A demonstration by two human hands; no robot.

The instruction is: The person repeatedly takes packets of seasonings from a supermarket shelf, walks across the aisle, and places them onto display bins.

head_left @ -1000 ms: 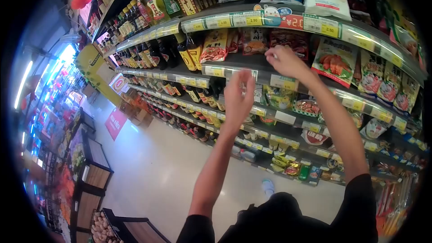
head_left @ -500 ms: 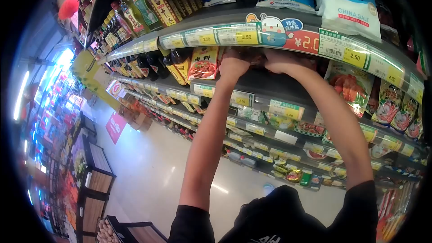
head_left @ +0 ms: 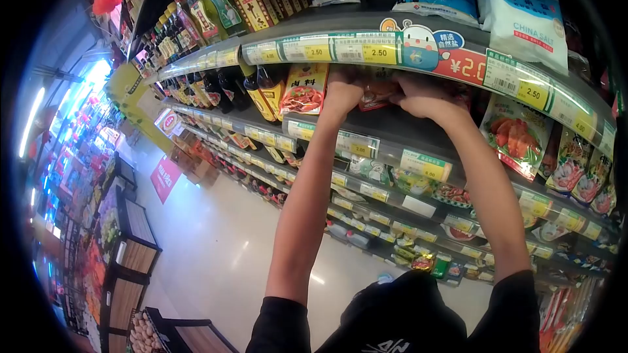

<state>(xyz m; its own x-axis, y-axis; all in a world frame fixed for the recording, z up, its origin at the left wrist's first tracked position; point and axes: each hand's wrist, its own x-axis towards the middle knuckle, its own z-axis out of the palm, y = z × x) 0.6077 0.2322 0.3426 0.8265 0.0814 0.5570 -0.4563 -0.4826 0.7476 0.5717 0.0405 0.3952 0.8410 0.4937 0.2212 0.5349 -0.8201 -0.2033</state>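
Both arms reach under the salt shelf into the level below. My left hand point(head_left: 345, 93) is beside a red and yellow seasoning packet point(head_left: 304, 93) at the shelf's front; its fingers are lost in shadow. A reddish seasoning packet point(head_left: 377, 96) lies between my hands, partly under the shelf edge. Fingers curled, my right hand point(head_left: 424, 96) meets this packet's right side and appears to pinch it; its fingertips are partly hidden. Farther right stands a larger seasoning packet point(head_left: 515, 132) with food pictured on it.
Above my hands runs a curved shelf edge with price tags point(head_left: 366, 49). On it stand salt bags point(head_left: 526, 23), small boxes point(head_left: 252, 6) and bottles point(head_left: 203, 10). Sauce bottles point(head_left: 261, 93) are to the left. Lower shelves hold more packets. Produce bins point(head_left: 137, 238) stand across the aisle.
The reddish packet between my hands has come forward and shows more plainly. My right hand has shifted slightly right and down in view. The camera view has moved slightly.
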